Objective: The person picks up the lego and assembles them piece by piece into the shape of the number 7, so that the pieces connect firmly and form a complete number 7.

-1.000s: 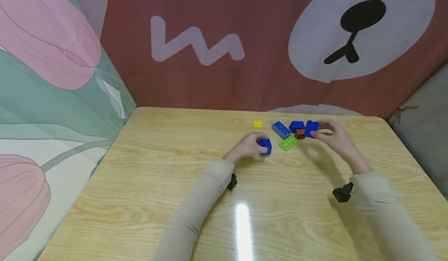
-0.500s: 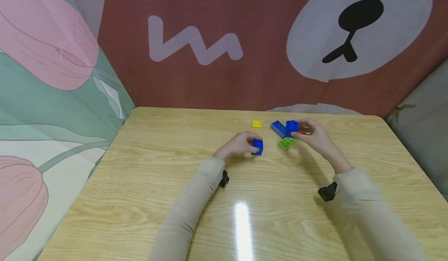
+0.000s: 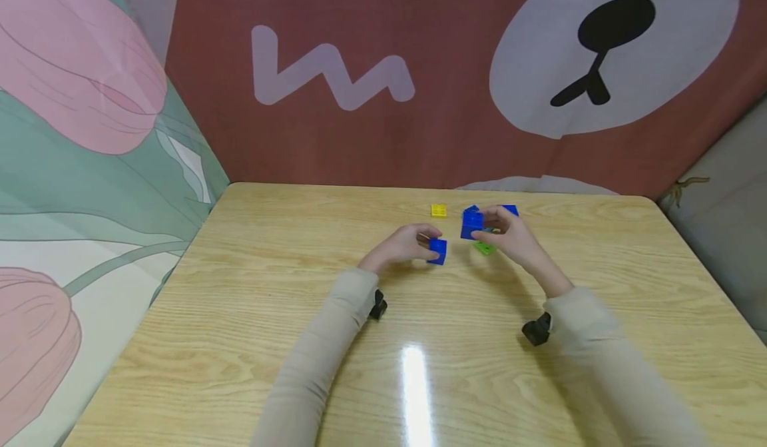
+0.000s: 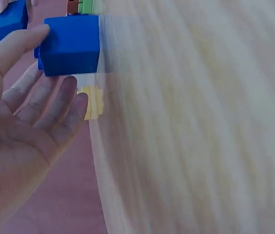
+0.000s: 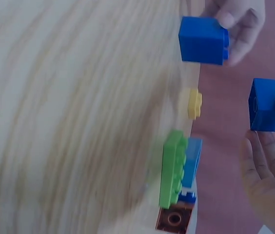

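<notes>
I count three dark blue, blocky plastic bricks: the left hand pinches the first brick, fingers half curled; the right hand pinches the second brick, just right and farther; the third brick lies far right on the wooden surface. I also see one flat yellow brick, one long green brick, one long lighter blue brick, one brown brick.
</notes>
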`<state>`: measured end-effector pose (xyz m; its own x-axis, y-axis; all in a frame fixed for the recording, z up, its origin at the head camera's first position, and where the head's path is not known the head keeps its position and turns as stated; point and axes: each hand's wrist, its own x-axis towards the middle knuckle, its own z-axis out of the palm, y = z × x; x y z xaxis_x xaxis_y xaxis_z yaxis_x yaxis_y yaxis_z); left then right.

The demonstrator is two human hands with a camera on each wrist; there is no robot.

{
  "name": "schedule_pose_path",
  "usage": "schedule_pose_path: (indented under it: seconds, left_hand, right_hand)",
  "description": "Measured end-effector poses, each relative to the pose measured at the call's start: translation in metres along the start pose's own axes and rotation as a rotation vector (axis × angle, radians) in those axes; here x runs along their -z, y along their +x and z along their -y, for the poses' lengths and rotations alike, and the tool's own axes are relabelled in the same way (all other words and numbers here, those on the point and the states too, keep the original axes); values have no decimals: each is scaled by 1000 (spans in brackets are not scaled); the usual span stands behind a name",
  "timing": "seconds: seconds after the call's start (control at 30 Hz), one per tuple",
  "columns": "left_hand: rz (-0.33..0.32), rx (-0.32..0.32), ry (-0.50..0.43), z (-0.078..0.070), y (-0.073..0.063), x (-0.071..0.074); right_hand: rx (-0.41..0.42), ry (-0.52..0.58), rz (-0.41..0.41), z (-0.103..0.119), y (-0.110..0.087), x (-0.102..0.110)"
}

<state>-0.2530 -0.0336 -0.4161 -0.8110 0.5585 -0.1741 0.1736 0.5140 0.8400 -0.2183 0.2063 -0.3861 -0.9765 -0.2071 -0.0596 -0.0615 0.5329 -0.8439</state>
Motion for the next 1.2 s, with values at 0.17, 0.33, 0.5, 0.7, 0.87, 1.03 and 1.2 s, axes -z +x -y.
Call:
schedule_pose_path:
  seconds: [0.17,0.33,0.5,0.7,0.87,1.03,1.2]
  left_hand:
    - [-18,-24,-49,-1,-5,9]
    - [-67,-65,-74,-4,-8,19]
    - [-90,-88,-93,-9,-11,24]
    - [-81,-101,-110,-9,-12,23]
    - [-67,-102,-116,-9,-12,22]
    - [-64,-125,-128,-9,-11,20]
    - [-70,-132,-125,-8,-11,20]
  right_hand:
    - [-7,22,12,2,3,-12]
    - [-5,38,26,5,5,-21]
    - [14,60,38,7,7,-30]
    - [9,65,38,8,9,-39]
    - [17,62,39,8,10,-44]
    - [30,70,44,10,10,-48]
    - [26,84,51,9,12,-51]
